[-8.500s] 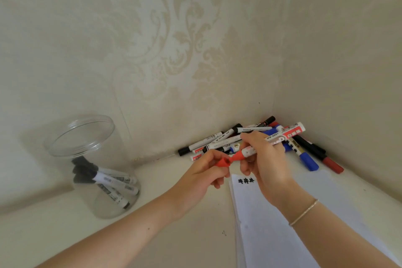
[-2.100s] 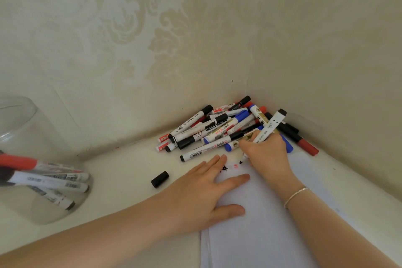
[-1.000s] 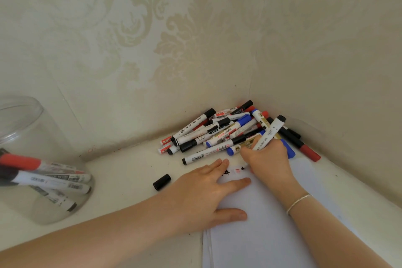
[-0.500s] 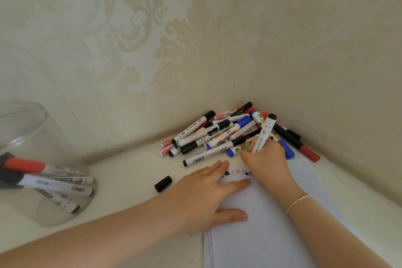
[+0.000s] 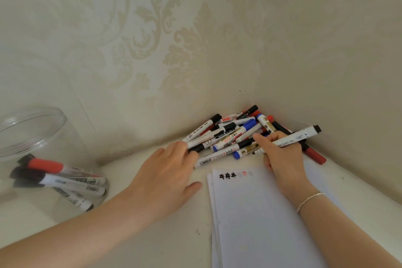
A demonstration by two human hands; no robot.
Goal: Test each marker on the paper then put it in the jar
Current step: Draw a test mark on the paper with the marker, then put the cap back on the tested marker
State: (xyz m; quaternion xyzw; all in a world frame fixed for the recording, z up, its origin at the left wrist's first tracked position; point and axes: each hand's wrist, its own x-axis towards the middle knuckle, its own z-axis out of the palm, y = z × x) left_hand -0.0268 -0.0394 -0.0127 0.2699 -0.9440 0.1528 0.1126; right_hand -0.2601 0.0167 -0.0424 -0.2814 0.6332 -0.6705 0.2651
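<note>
I see my right hand (image 5: 282,154) curled around a white marker (image 5: 291,139) with a black end, holding it nearly level above the top edge of the paper (image 5: 261,213). The black end points right toward the side wall, and the writing tip sits by my fingers near the pile; I can't tell whether that tip touches anything. A thin bracelet (image 5: 310,199) circles that wrist.

My left hand (image 5: 165,178) lies flat on the table (image 5: 163,246) with its fingers straight and loosely spread, gripping nothing. Its fingertips reach the near edge of the marker pile (image 5: 230,135), touching or just short of the closest barrels, and I can't say which. The thumb points toward the paper's left edge, just beside it.

The pile fills the corner where the two papered walls meet: black, red and blue caps mixed, barrels crossing one another. One red-capped marker (image 5: 314,155) lies on the far right, past my right hand.

The paper is a small stack of white sheets, lying between my forearms. Near its top edge are three bold black marks (image 5: 227,176) and, beside them to the right, fainter marks, one reddish.

The clear jar (image 5: 32,137) stands well apart at the left. Inside, several markers (image 5: 65,180) lean slanted, one with a red cap, the others black.
</note>
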